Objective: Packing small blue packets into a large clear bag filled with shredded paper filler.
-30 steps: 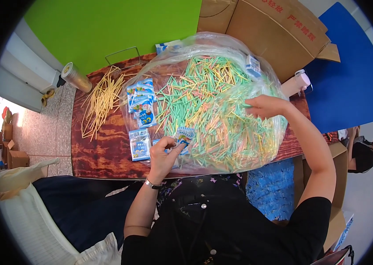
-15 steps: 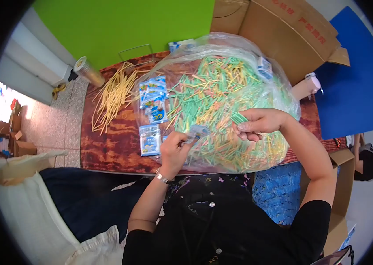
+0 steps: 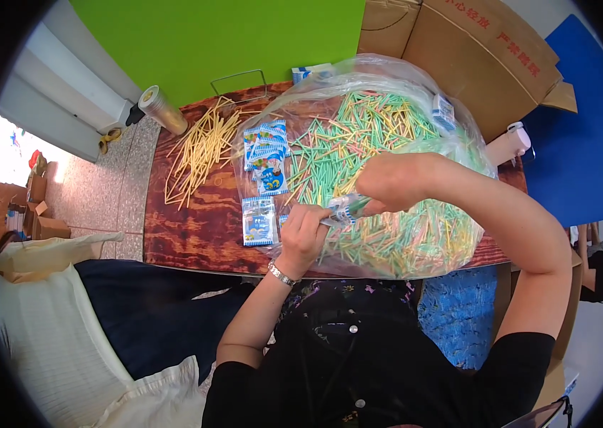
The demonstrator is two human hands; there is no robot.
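A large clear plastic bag (image 3: pixel 416 93) full of green, yellow and pink straws (image 3: pixel 358 143) lies on a dark wooden table (image 3: pixel 194 235). My left hand (image 3: pixel 305 232) grips a small clear packet (image 3: pixel 344 209) over the bag's near side. Into that packet's mouth my right hand (image 3: pixel 391 182) pushes a few straws. Blue and white small packets (image 3: pixel 266 153) lie left of the bag, another one (image 3: pixel 259 221) just left of my left hand.
A loose pile of yellow straws (image 3: pixel 201 146) covers the table's left part. A tape roll (image 3: pixel 161 109) stands at the back left corner. Cardboard boxes (image 3: pixel 458 50) rise behind the bag, against a green wall. White cloth (image 3: pixel 52 321) lies at lower left.
My right hand has come back from the middle of the straw pile to my left hand with straws. The left hand lifted the packet slightly toward it.
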